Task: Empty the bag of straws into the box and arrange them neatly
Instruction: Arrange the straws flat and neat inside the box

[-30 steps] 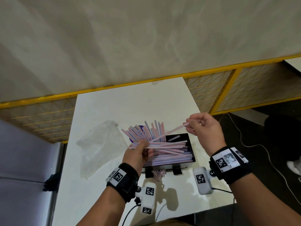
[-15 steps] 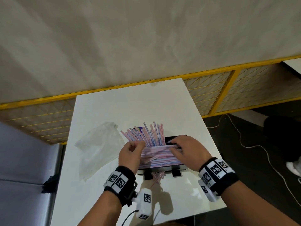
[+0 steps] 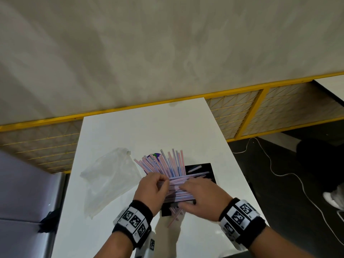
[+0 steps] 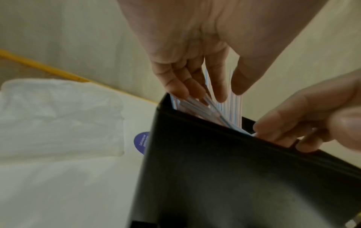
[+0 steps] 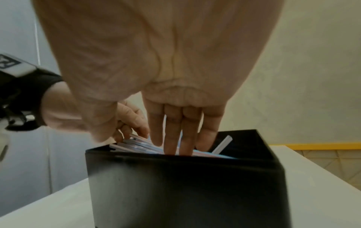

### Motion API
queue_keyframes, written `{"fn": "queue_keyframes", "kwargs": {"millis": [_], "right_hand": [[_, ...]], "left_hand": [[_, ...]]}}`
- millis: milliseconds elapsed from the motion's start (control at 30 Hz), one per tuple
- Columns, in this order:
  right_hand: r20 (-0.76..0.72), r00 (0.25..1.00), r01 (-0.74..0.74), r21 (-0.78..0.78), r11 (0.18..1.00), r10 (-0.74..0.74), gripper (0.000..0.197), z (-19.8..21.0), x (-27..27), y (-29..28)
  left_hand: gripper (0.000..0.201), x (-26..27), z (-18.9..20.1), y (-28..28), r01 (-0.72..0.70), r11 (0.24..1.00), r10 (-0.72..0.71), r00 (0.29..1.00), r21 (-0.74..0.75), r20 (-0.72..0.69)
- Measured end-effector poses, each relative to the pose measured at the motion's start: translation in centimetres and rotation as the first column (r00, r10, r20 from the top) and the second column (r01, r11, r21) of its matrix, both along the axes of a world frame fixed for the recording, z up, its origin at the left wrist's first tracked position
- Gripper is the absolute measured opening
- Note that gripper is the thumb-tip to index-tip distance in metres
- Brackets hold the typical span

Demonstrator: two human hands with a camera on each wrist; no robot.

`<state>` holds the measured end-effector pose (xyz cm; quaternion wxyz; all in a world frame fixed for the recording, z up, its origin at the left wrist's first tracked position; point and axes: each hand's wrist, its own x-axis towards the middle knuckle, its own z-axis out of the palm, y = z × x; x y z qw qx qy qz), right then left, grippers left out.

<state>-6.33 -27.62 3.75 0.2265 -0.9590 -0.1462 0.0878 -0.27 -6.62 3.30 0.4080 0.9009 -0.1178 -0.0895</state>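
A black box [image 3: 204, 168] stands on the white table [image 3: 149, 131]. Striped pink and blue straws [image 3: 178, 185] lie across it, and more straws [image 3: 163, 162] fan up and out behind. My left hand [image 3: 154, 187] curls round the straws' left ends; its fingers [image 4: 215, 86] reach into the box [image 4: 215, 169]. My right hand [image 3: 199, 192] lies on the pile, its straight fingers [image 5: 183, 138] pressing the straws inside the box [image 5: 185, 185]. A short white straw [image 5: 222, 144] leans in the far corner. The empty clear bag [image 3: 109, 179] lies flat to the left.
A few straws [image 3: 175, 215] stick out under the box's near side. A purple disc [image 3: 156, 156] lies behind the fanned straws. A yellow mesh fence [image 3: 242, 112] runs behind the table. On the dark floor at the right lie a white cable [image 3: 279, 174] and a shoe [image 3: 333, 198].
My right hand, which held one straw up at the right a second ago, has come down onto the pile and slid a little left. My left hand stays at the straws' left ends.
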Motion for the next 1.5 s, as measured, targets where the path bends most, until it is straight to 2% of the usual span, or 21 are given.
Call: {"fn": "queue_keyframes", "kwargs": {"millis": [100,267,400,467,633,833,1033,1133,1267,1367,1500], "right_hand": [[-0.112,0.994,-0.010,-0.095,0.995,0.000,0.062,-0.9,0.0,0.0],[-0.174,0.985,-0.031,-0.137,0.990,0.006,0.076,-2.0,0.8,-0.2],[-0.201,0.979,-0.054,-0.212,0.976,0.010,0.079,-2.6,1.8,0.0],[-0.224,0.975,-0.053,-0.234,0.971,-0.001,0.080,-2.8,2.3,0.3],[-0.242,0.970,-0.061,-0.312,0.948,-0.017,0.065,-2.7,3.3,1.1],[-0.297,0.954,-0.049,-0.300,0.953,-0.044,0.047,-2.7,3.1,0.8],[-0.413,0.910,-0.081,-0.264,0.961,-0.036,0.055,-2.4,3.7,0.7],[-0.433,0.900,-0.056,-0.242,0.969,-0.056,0.056,-2.5,3.5,0.6],[-0.386,0.922,-0.056,-0.213,0.975,-0.032,0.058,-2.4,3.6,0.7],[-0.371,0.928,-0.050,-0.206,0.977,-0.031,0.062,-2.5,3.6,0.6],[-0.432,0.899,-0.022,-0.206,0.978,-0.071,0.060,-2.8,3.5,0.6]], "left_hand": [[0.012,0.3,-0.4,0.2,0.132,0.973,-0.141,0.989,0.187,0.034],[0.033,0.1,-0.9,0.0,0.255,0.886,-0.296,0.954,0.386,0.051],[0.048,-0.3,-0.8,-0.2,0.268,0.765,-0.375,0.925,0.586,0.066],[0.054,-0.4,-0.7,-0.3,0.264,0.731,-0.387,0.920,0.630,0.063],[0.068,-0.9,-0.7,-0.3,0.272,0.738,-0.416,0.904,0.617,0.099],[0.057,-1.2,-1.2,0.0,0.352,0.732,-0.452,0.891,0.583,0.030],[0.052,-1.3,-1.5,0.1,0.384,0.797,-0.424,0.906,0.466,-0.021],[0.055,-1.2,-1.3,0.1,0.383,0.799,-0.435,0.901,0.463,0.004],[0.066,-0.8,-0.8,-0.3,0.382,0.802,-0.468,0.880,0.459,0.085],[0.067,-0.3,-0.6,-0.8,0.391,0.815,-0.455,0.889,0.428,0.054],[0.063,-0.1,-0.5,-1.1,0.401,0.804,-0.454,0.891,0.438,0.017]]}}
